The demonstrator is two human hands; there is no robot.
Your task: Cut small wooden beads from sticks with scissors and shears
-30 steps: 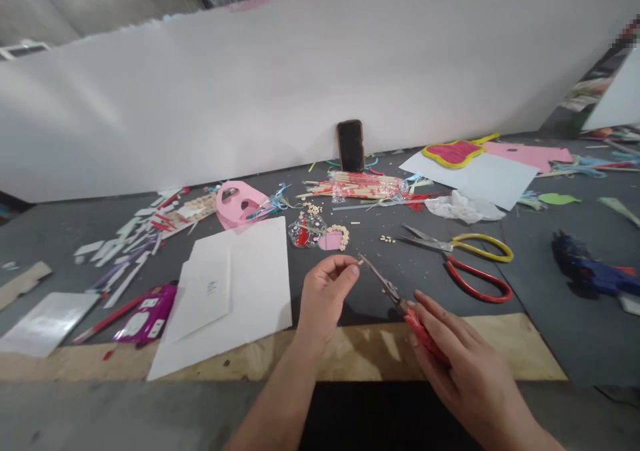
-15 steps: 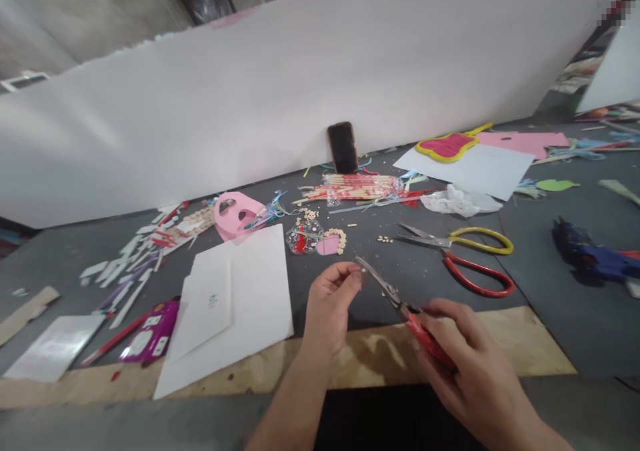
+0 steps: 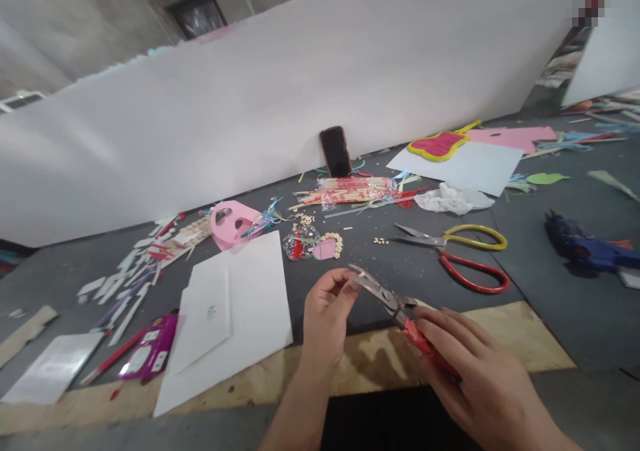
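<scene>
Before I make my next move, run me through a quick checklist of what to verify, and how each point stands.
1. Left hand has the small pale piece: ok, it appears pinched at the fingertips.
2. Right hand grips the red-handled cutter: ok.
3. Cutter's jaws parted: ok, with the piece showing between them.
4. Fingertips clear of the jaws: cannot tell; they are very close.
5. Large scissors apart from both hands: ok, lying on the table.
</scene>
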